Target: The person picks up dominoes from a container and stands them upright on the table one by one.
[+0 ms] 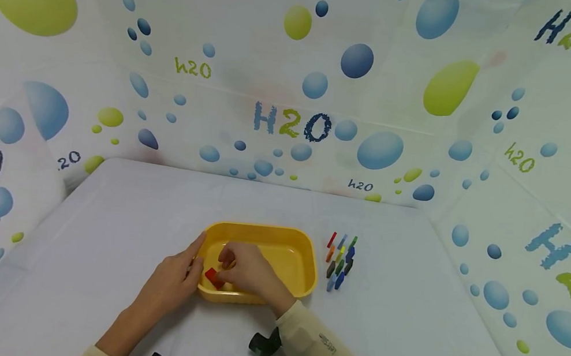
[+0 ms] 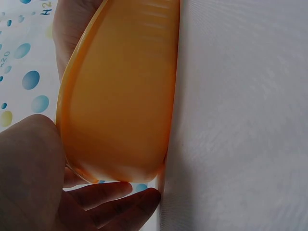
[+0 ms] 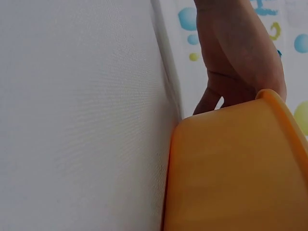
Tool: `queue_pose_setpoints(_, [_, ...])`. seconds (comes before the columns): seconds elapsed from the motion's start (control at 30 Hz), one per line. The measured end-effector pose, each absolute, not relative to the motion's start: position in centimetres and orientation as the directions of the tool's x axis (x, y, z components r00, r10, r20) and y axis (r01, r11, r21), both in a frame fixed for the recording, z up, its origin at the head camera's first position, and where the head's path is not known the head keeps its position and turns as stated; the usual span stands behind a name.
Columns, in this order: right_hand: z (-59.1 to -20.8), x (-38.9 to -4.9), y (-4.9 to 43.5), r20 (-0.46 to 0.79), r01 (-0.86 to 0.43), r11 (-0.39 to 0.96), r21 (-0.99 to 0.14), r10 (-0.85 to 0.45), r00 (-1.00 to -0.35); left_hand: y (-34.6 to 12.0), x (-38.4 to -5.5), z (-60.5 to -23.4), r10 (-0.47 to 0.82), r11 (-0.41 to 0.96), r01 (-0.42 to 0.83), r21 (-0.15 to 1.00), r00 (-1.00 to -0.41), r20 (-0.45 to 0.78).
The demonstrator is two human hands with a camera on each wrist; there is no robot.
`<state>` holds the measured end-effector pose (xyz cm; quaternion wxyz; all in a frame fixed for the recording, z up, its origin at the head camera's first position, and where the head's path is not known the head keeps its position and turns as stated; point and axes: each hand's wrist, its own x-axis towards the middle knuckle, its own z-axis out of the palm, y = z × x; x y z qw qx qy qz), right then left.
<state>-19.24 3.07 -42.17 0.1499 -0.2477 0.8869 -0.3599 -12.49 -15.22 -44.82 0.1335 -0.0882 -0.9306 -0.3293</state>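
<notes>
A yellow plastic tray (image 1: 279,234) with rounded corners sits on the white table. My left hand (image 1: 170,279) rests against its left end, the index finger straight along the rim and the thumb by the near corner; the left wrist view shows the other fingers (image 2: 115,202) stretched out past the tray's wall. My right hand (image 1: 252,270) reaches over the near rim into the tray's left part with bent fingers. A small red block (image 1: 212,276) lies at its fingertips, partly covered by them. I cannot tell whether they pinch it. The right wrist view shows mainly the tray's outer wall (image 3: 236,168).
Right of the tray, several small coloured sticks (image 1: 341,262) lie in short rows: red, orange, yellow, green, blue and dark ones. A dark wrist camera (image 1: 265,344) sticks out under the right sleeve. Behind the table hangs a white cloth (image 1: 243,81) with blue and green drops.
</notes>
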Motion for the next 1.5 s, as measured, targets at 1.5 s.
queue_pose_setpoints(1.5, [-42.2, -19.1, 1.3, -0.152, -0.411, 0.732, -0.543, -0.567, -0.810, -15.3, -12.4, -44.5, 0.093, 0.755, 0.258, 0.604, -0.952, 0.290])
